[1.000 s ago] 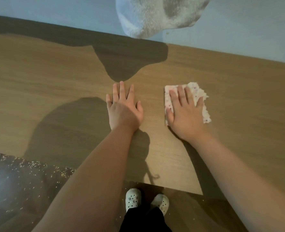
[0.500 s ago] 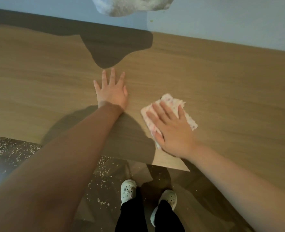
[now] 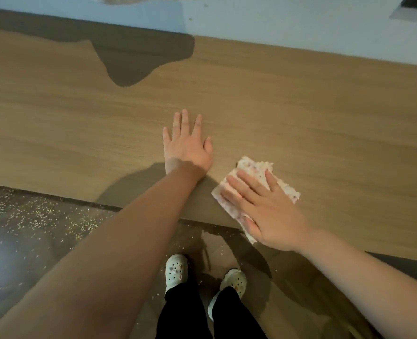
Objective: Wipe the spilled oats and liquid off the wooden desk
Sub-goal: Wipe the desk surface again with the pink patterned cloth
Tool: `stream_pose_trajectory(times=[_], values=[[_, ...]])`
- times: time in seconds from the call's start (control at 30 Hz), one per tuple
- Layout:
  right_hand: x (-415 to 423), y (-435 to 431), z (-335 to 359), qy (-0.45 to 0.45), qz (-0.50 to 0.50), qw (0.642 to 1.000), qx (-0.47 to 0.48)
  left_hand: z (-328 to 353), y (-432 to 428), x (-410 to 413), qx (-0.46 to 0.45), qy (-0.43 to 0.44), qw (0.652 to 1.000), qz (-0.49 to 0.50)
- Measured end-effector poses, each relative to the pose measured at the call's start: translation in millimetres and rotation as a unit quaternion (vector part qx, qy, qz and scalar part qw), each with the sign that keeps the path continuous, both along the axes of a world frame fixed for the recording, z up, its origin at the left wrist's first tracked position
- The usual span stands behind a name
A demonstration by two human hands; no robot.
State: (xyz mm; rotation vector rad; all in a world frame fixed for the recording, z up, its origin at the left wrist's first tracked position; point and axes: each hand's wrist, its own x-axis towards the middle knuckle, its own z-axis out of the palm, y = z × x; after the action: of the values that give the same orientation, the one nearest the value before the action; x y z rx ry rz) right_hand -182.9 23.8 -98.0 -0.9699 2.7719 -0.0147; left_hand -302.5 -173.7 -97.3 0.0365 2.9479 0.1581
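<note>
The pale brown wooden tabletop (image 3: pixel 300 106) ran from left to right against a light blue-grey wall (image 3: pixel 300 28), and the person stood leaning over its near edge. Their left hand (image 3: pixel 186 148) lay flat on the bare wood near the middle, palm down, fingers straight and a little spread, with nothing in it. Just to its right and nearer, the right hand (image 3: pixel 268 211) pressed down on a folded white cloth speckled with pink (image 3: pixel 254 168), the fingers stretched out flat across it rather than curled round it. The cloth sat at an angle, its near corner reaching the near edge of the tabletop. Small pale oat flakes (image 3: pixel 38 211) lay scattered over the dark floor (image 3: pixel 7 253) to the near left, just below that edge. I could make out no oats or wet patch on the wood itself. A dark shadow (image 3: pixel 134 59) fell across the far edge. Below, white clogs (image 3: pixel 176 270) and black trousers (image 3: pixel 183 311) showed between the arms.
</note>
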Motion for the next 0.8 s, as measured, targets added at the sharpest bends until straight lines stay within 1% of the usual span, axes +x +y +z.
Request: stream_pose_trajectory(times=[0.03,0.07,0.1,0.13,0.17,0.23,0.27,0.3,0.33,0.4,0.43,0.47,0.5,0.53,0.57,0.6,0.63,0.67,0.7,0.73,0.77,0.8], values=[[-1,19,2,-0.01,0.055,0.998,0.005,0,0,-1,-0.003,0.002,1.0,0.0],[-8,37,2,-0.006,0.068,0.998,0.009,0,0,-1,-0.004,0.004,1.0,0.001],[-19,54,3,0.003,0.04,0.999,0.01,0,0,-1,-0.005,0.006,1.0,0.002],[-33,67,4,0.009,-0.028,1.0,0.005,0,0,0,-0.005,0.008,1.0,0.003],[-49,76,5,0.01,-0.123,0.992,-0.002,0,0,0,-0.005,0.01,1.0,0.004],[-73,72,5,0.009,-0.314,0.949,-0.007,0,0,1,0.002,0.017,1.0,0.008],[-77,59,5,0.007,-0.371,0.928,-0.008,0,0,2,0.006,0.022,1.0,0.011],[-74,42,6,0.002,-0.388,0.921,-0.003,0,1,2,0.009,0.027,1.0,0.012],[-65,25,4,0.005,-0.364,0.931,0.002,0,1,2,0.01,0.03,0.999,0.013],[-34,1,2,0.016,-0.228,0.973,-0.007,0,1,2,0.008,0.034,0.999,0.012],[-18,1,3,0.01,-0.155,0.988,-0.016,-1,1,2,0.006,0.036,0.999,0.01],[-11,11,5,-0.008,-0.093,0.995,-0.029,-1,1,2,0.005,0.037,0.999,0.008],[-15,27,8,-0.027,-0.053,0.997,-0.039,-1,1,2,0.003,0.037,0.999,0.006],[-24,44,9,-0.03,-0.051,0.998,-0.038,-1,1,2,-0.001,0.037,0.999,0.006],[-37,59,8,-0.022,-0.093,0.995,-0.034,-2,1,2,-0.006,0.037,0.999,0.005],[-54,71,6,-0.005,-0.173,0.984,-0.033,-2,1,2,-0.008,0.037,0.999,0.004],[-74,78,6,0.006,-0.267,0.963,-0.029,-2,1,3,-0.008,0.038,0.999,0.004],[-93,78,3,0.011,-0.354,0.935,-0.026,-2,1,3,-0.005,0.038,0.999,0.006],[-109,69,2,0.01,-0.415,0.909,-0.025,-1,1,3,-0.004,0.04,0.999,0.007],[-120,56,3,0.006,-0.441,0.897,-0.026,-1,2,4,-0.003,0.04,0.999,0.007],[-124,40,4,0.002,-0.428,0.903,-0.028,-1,2,3,-0.004,0.039,0.999,0.007],[-122,27,5,0.002,-0.379,0.925,-0.035,-1,2,3,-0.006,0.035,0.999,0.006]])
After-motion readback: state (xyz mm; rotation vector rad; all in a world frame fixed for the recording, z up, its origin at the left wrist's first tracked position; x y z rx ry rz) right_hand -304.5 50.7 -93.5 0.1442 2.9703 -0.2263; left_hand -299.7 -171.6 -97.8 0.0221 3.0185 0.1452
